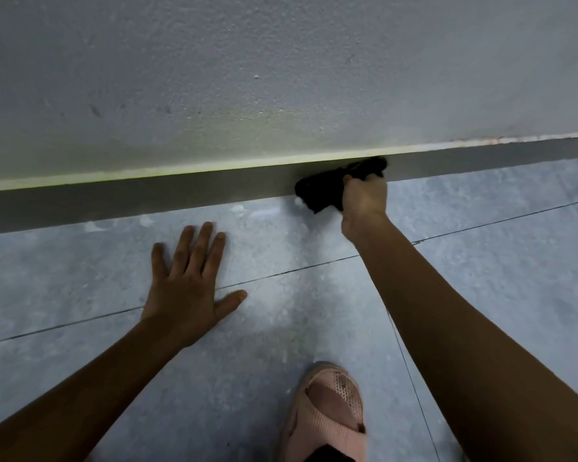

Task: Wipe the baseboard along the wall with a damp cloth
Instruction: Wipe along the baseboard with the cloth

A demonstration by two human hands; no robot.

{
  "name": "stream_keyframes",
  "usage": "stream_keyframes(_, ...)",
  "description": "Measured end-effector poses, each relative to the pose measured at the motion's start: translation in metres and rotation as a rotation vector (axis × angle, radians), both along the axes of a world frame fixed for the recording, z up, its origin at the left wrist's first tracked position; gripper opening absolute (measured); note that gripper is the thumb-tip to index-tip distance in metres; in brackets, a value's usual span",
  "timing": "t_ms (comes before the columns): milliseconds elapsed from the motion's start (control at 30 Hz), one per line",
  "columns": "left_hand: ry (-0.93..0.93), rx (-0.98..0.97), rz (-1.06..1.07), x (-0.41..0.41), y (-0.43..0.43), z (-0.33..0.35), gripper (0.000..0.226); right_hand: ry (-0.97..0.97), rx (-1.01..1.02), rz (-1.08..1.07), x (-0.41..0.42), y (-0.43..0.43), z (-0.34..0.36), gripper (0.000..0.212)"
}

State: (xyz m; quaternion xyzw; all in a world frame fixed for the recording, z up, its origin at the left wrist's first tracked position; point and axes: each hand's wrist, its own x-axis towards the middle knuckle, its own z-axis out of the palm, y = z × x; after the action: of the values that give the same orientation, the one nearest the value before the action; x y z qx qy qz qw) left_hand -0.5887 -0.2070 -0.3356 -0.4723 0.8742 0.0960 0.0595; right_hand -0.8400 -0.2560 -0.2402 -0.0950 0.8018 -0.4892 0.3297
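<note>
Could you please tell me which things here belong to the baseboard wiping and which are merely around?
For the job: baseboard, black cloth against it, right hand gripping the cloth.
Just around: left hand flat on the tiled floor, pink mesh shoe, wall.

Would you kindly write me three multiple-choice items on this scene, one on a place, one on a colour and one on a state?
1. Where is the cloth?
A. in a bucket
B. against the baseboard
C. on a table

2. What colour is the shoe?
A. pink
B. green
C. white

3. How is the left hand?
A. gripping a brush
B. fisted in the air
C. open, flat on the floor

Answers: 1 B, the right hand holds it to the dark strip; 2 A, its knit upper is pink; 3 C, straight fingers spread on the tiles.
</note>
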Motion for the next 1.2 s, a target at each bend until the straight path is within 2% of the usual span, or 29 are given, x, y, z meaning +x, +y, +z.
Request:
stream_keyframes(100,-0.014,0.006,0.001,0.000,-0.001,0.000,0.091,0.142,0.070,-0.059,-0.024,-0.006,0.004,0.037)
stream_keyframes(167,-0.010,0.011,0.003,0.000,0.000,0.000,0.091,0.057,0.178,-0.002,-0.029,-0.007,0.005,0.037)
stream_keyframes(267,-0.004,0.010,0.004,0.001,0.000,0.000,0.090,-0.115,0.216,0.044,-0.022,-0.005,0.005,0.033)
stream_keyframes(367,-0.004,0.004,0.004,0.001,0.001,0.000,0.090,-0.167,0.057,0.000,-0.024,-0.002,0.008,0.043)
stream_keyframes(467,-0.014,0.000,0.003,0.001,0.000,-0.001,0.091,-0.177,-0.159,-0.147,-0.040,-0.001,0.013,0.053)
stream_keyframes(533,-0.022,0.003,0.005,0.000,0.000,-0.001,0.091,-0.179,-0.141,-0.190,-0.049,-0.002,0.010,0.052)
stream_keyframes(667,-0.022,0.019,0.009,0.000,0.000,0.000,0.090,-0.239,0.035,-0.075,-0.040,-0.002,0.005,0.045)
stream_keyframes(867,-0.019,0.017,0.004,0.000,0.000,0.000,0.091,-0.384,-0.294,-0.155,-0.057,-0.004,0.026,0.030)
stream_keyframes(1100,-0.015,0.022,0.012,0.000,0.000,-0.001,0.091,-0.319,-0.035,-0.100,-0.040,-0.006,0.005,0.046)
stream_keyframes(1200,-0.018,0.019,0.011,0.000,0.000,0.000,0.090,-0.315,-0.117,-0.132,-0.046,-0.006,0.011,0.039)
